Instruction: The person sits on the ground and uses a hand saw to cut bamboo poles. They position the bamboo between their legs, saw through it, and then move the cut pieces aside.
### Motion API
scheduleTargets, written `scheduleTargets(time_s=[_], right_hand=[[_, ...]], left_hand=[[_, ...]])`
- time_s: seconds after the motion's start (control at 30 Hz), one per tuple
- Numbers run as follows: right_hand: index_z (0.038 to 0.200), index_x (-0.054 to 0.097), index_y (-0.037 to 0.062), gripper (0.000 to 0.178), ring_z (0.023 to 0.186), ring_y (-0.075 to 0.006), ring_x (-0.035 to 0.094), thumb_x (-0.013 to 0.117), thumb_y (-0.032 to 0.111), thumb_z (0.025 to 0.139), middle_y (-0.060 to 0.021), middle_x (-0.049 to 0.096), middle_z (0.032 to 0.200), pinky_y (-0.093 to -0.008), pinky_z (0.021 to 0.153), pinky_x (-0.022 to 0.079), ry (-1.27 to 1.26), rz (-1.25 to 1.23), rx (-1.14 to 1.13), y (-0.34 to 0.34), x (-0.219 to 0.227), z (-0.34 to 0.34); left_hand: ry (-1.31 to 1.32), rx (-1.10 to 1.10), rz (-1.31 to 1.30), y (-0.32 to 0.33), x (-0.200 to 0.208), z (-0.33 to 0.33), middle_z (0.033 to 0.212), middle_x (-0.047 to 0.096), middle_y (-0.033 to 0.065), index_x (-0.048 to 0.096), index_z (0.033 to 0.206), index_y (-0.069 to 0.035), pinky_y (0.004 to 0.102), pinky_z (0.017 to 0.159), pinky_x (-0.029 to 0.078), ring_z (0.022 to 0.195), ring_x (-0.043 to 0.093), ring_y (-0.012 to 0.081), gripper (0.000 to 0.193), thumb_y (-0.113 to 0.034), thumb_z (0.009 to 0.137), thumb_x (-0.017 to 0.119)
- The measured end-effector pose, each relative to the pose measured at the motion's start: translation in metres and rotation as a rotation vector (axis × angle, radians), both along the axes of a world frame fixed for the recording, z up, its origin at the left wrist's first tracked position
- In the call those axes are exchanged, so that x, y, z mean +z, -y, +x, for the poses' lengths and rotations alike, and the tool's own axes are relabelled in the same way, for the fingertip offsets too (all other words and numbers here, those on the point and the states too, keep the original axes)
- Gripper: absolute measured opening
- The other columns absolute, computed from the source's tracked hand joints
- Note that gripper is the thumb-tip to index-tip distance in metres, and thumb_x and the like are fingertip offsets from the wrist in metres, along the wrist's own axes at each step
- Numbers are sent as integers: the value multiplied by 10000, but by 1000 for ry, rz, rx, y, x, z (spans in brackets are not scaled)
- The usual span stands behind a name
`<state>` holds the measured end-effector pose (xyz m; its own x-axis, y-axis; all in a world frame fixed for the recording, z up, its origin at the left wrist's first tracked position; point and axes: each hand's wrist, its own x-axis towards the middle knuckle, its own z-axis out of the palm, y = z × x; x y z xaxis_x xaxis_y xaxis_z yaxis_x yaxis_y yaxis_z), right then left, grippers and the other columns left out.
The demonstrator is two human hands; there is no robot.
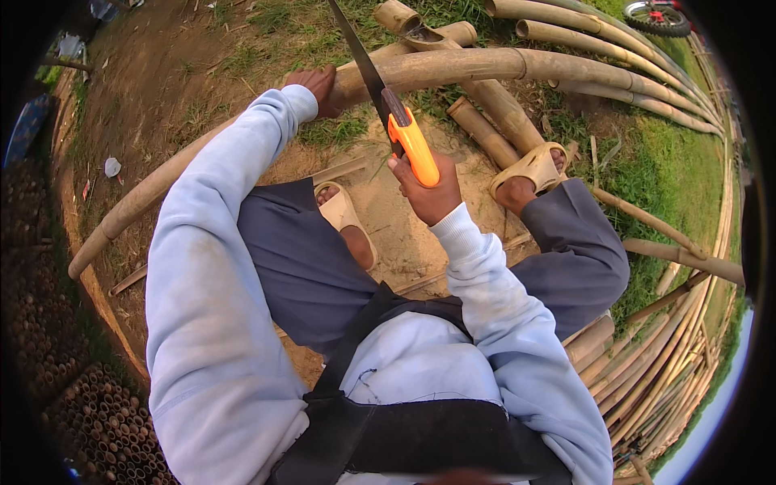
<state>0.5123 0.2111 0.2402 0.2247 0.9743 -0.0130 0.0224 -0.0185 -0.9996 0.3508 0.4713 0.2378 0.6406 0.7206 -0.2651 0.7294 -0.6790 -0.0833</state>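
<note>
A long, thick bamboo pole (461, 66) lies crosswise in front of me, running from the lower left to the far right. My left hand (314, 87) is closed over it, pressing on its top left of the blade. In my right hand (430, 187) is a handsaw (415, 149) with an orange grip and a dark blade, its tip pointing up and away. The blade crosses the pole just right of my left hand; whether its teeth sit in a cut cannot be made out. Beneath the pole, a thick bamboo piece (505, 113) reaches towards my right foot.
My sandalled feet (346, 218) stand apart on ground strewn with sawdust. Several bamboo poles (598, 40) lie at the far right, with a wheel (656, 18) beyond. More long poles (663, 364) lie at the near right. Many cut bamboo tubes (105, 420) are stacked at the near left.
</note>
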Motion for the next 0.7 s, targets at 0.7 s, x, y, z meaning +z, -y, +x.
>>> scheduleTargets(time_s=[0.7], right_hand=[[965,640,-23,152,631,-58,511,708,110,932,18,557,693,-245,585,439,-42,-149,-23,1,22,-6]], left_hand=[[-146,532,-109,85,-241,-215,1107,630,117,573,1162,-108,482,867,518,1048,642,312,252,-259,961,563]])
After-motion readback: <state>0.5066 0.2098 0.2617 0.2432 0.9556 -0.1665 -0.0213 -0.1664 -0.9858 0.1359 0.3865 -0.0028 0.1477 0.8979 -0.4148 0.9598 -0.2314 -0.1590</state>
